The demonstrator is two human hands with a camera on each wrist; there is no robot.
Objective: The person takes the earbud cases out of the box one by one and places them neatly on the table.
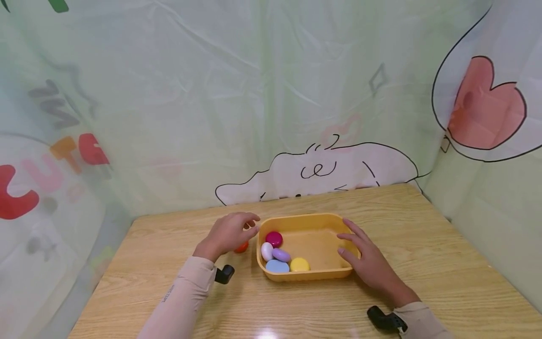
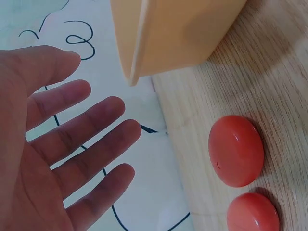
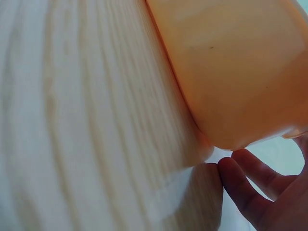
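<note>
A: A pale green sheet (image 1: 254,94) printed with cartoon shapes is hanging behind the wood-grained worktop (image 1: 423,235) where you are working, and a yellow tray (image 1: 311,276) is standing in front of you.

B: What is lying inside it?

A: Five smooth pieces are crowding toward its left: a dark pink piece (image 1: 274,239) is sitting farthest from you, a white piece (image 1: 267,251) and a purple piece (image 1: 281,255) are lying side by side, and a blue piece (image 1: 277,267) and a yellow piece (image 1: 299,264) are resting by the near wall.

B: And your two hands?

A: You are holding your left hand (image 1: 228,233) beside the tray's left end, fingers extended and spread, gripping nothing. Two red pieces (image 2: 236,150) are lying outside the tray, on the worktop near that hand.

B: You are holding your right hand (image 1: 372,263) at the tray's right end, its fingers parted and loosely straight. It is gripping no piece; whether its fingertips are touching the rim, I cannot tell.
</note>
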